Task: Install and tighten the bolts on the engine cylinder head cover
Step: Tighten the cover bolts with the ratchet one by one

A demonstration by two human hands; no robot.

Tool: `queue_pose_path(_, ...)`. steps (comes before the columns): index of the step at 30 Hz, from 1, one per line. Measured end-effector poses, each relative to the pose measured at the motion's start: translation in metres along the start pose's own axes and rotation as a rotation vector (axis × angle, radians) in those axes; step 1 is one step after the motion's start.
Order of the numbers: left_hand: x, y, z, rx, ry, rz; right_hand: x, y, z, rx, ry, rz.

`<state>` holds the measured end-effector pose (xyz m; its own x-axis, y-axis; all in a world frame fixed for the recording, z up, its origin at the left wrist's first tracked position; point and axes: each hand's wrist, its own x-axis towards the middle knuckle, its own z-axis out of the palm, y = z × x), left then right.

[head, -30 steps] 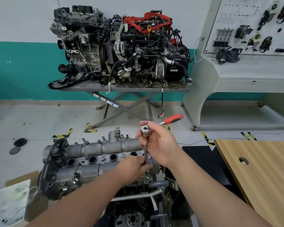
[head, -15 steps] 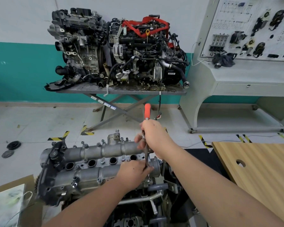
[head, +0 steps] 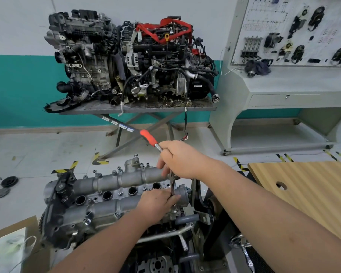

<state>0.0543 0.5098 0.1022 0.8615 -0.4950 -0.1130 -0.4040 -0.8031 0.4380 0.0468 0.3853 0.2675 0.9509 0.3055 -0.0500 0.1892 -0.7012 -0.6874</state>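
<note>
Mid-tightening, by the look of it — right hand [head: 178, 159] grips the ratchet [head: 149, 137], left hand [head: 158, 203] pinches its extension [head: 172, 184] at the cylinder head cover [head: 110, 205] in the lower centre — several bolts [head: 117, 214] already seated.

A grey cylinder head cover [head: 110, 196] is seen from above. A ratchet wrench [head: 150, 139] with a red handle is gripped near its head by the right hand [head: 180, 159]. Its vertical extension bar [head: 172, 184] is pinched low down by the left hand [head: 158, 205] over the cover's right end.

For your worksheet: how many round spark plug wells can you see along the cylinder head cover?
4, in a row along the cylinder head cover: at and, nearest the hands.
</note>
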Motion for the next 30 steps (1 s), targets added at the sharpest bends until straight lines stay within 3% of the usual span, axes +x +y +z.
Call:
queue_pose_path(5,-0.001,-0.002,-0.007,-0.041,-0.06,0.019,-0.006,-0.004,-0.003,0.014,-0.081,-0.045)
queue_pose_path(9,-0.002,-0.001,-0.008,-0.027,-0.06,0.026,-0.001,0.001,0.003,0.111,-0.024,-0.03)
queue_pose_path(11,-0.002,-0.002,-0.008,-0.018,-0.054,0.025,0.0,0.002,0.009,0.338,0.028,0.024)
queue_pose_path(16,0.0,-0.005,-0.007,-0.021,-0.058,0.032,0.0,0.006,0.028,1.192,0.147,0.182)
queue_pose_path(21,0.002,-0.006,-0.01,-0.074,-0.104,0.029,-0.007,0.026,0.035,1.476,0.093,0.104)
queue_pose_path(26,0.002,-0.007,-0.012,-0.134,-0.098,0.019,-0.013,0.034,0.042,1.293,0.172,-0.065)
queue_pose_path(28,0.002,-0.007,-0.012,-0.15,-0.103,0.004,-0.015,0.035,0.045,1.046,0.252,-0.139)
queue_pose_path(30,0.001,-0.008,-0.012,-0.169,-0.106,-0.012,-0.015,0.037,0.046,0.622,0.426,-0.285)
